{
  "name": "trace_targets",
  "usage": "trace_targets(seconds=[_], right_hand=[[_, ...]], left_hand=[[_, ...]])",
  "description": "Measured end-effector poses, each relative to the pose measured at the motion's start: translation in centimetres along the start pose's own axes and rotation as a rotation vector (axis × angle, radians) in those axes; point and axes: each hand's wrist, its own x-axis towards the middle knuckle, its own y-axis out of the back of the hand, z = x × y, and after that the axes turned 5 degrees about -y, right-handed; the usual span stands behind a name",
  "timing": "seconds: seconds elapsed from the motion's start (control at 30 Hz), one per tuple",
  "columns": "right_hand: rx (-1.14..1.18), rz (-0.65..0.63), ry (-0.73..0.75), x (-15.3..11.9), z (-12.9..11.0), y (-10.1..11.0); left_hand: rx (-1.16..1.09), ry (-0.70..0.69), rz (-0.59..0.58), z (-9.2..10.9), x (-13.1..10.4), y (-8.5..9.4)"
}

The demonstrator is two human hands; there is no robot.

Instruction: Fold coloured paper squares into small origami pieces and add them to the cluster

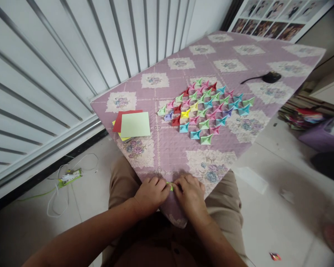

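Close to the table's near corner, my left hand (153,193) and my right hand (189,192) meet over a small folded piece of yellow-green paper (171,186). Fingers of both hands pinch it from either side, and most of it is hidden behind them. Farther up the table stand rows of small folded paper pieces (203,113) in green, pink, blue, red, yellow and purple. To their left lies a loose stack of square paper sheets (135,124), pale green on top with red and yellow edges showing beneath.
A purple flowered cloth covers the table (167,155), which narrows to a corner at my lap. A black object with a cord (271,77) lies at the right. White slatted panels (80,48) border the left side. A power strip (70,178) with cables lies on the floor.
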Motion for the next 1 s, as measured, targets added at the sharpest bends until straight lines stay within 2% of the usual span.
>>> trace_targets(seconds=[0.2,0.4,0.53,0.77,1.0], right_hand=[[0.100,-0.032,0.001,0.6,0.1,0.4],[0.053,0.008,0.004,0.6,-0.1,0.4],[-0.018,0.041,-0.002,0.5,0.3,0.1],[-0.095,0.145,-0.026,0.5,0.7,-0.5],[-0.094,0.093,0.009,0.6,0.7,-0.9]], left_hand=[[0.006,0.002,0.013,0.1,-0.2,0.0],[0.008,0.004,0.072,0.1,-0.9,-0.3],[0.024,0.057,0.105,0.3,-1.1,-0.7],[0.014,0.144,0.045,1.0,-1.5,-1.0],[-0.057,0.142,0.005,0.7,-1.6,-0.9]])
